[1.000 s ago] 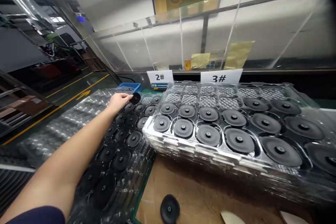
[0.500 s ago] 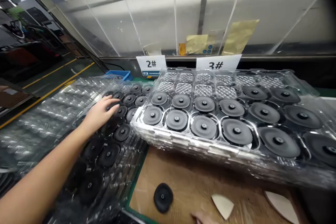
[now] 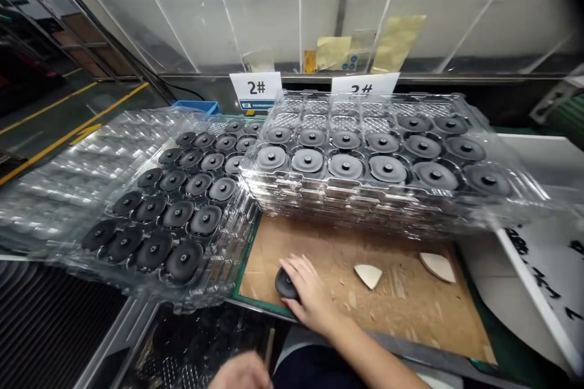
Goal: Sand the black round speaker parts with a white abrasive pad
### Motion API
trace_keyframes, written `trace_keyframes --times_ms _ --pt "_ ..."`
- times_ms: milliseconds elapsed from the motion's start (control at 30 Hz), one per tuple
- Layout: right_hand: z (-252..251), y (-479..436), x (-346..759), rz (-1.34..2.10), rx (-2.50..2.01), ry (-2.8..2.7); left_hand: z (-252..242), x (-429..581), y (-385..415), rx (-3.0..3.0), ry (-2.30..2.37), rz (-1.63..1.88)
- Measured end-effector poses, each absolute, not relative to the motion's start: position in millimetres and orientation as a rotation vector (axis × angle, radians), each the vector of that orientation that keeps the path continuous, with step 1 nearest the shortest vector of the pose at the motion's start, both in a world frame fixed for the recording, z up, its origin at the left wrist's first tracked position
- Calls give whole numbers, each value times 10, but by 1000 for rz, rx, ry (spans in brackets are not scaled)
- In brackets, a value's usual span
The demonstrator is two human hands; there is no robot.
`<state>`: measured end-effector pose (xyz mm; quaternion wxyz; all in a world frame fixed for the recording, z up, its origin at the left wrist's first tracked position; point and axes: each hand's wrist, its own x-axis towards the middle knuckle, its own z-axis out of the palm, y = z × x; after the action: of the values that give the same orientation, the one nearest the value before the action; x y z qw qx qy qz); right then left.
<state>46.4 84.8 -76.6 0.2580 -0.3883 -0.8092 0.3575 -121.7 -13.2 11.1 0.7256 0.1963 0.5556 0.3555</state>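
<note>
right hand: the right hand point(image 3: 310, 290) is down on the bench, fingers together and curved over a black speaker disc point(image 3: 283, 284), thumb side toward the camera. looks like it's pinning the disc to the board, but from here i can't tell if it's really clamped or just resting on top.

the disc: flat on the board, mostly under the fingers, with only its left edge poking out past them. it sits close to the board's front left corner, not in any tray.

left hand: the left hand point(image 3: 241, 374) is a blur at the bottom edge, low and well away from the disc. can't tell if it's open or closed, or if it's holding anything.

board: a tan fibre work board point(image 3: 401, 316) with a green edge, scattered with chips and two pale wedge offcuts point(image 3: 401, 270). my guess is it's a spot for handling one piece away from the full trays.

trays: a tall stack of clear blister trays point(image 3: 365, 191) sits behind the board, under the 3# card point(image 3: 365, 84). a lower clear blister tray point(image 3: 59, 209) sits left, near the 2# card point(image 3: 255, 86). both hold rows of matching black discs point(image 3: 205, 220), one per pocket, which keeps them from touching.
</note>
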Motion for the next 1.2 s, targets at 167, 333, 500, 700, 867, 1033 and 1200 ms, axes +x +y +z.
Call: trace_keyframes --times_ms 167,333,500,700,867,1033,1200 --pt "-422 414 983 1049 -1142 -2082 -321 -625 -56 105 1029 787" --pt "-60 21 1505 1270 -1227 -1965 -208 -256 52 82 626 547" --pt "235 -3 1629 1383 -1172 -1974 -159 -145 40 38 523 471" --pt "240 293 1620 1204 -1079 -2209 -165 -285 -8 -45 506 578" --pt "-450 683 1731 589 -1737 -1911 -40 -429 141 -29 603 865" --pt "-877 685 1702 483 -1788 -1880 56 -385 318 -5 690 987" --pt "-774 622 1675 536 -1695 -1965 75 -255 397 -59 769 994"
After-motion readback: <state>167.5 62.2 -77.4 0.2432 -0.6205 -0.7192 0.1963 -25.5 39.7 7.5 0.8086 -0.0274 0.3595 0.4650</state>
